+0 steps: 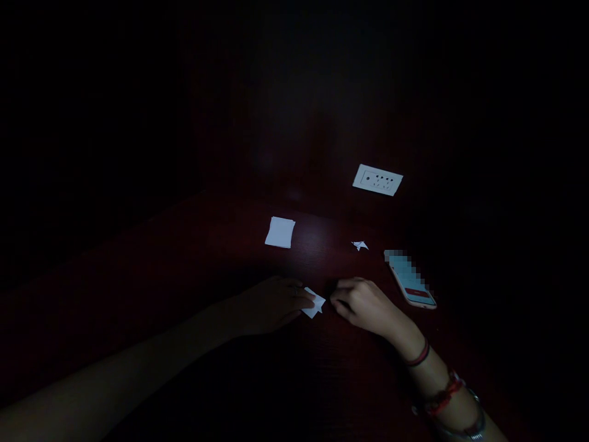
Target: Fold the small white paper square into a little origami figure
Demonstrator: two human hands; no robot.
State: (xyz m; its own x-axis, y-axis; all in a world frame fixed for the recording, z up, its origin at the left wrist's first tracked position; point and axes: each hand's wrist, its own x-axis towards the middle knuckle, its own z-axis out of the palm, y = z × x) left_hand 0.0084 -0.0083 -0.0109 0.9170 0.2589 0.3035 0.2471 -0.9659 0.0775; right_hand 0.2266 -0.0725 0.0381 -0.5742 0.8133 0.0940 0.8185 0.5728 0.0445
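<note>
The scene is very dark. My left hand (276,302) lies on the dark red table (193,258), its fingertips pressing on a small white folded paper (315,304). My right hand (361,302) rests just right of that paper with its fingers curled in, touching or nearly touching the paper's right edge. Red and dark bands circle my right wrist. Whether the right fingers grip the paper is hard to make out.
A small stack of white paper squares (280,232) lies farther back. A tiny folded white paper shape (360,245) sits right of it. A phone (410,280) with a lit screen lies at the right. A white wall socket (377,180) is behind.
</note>
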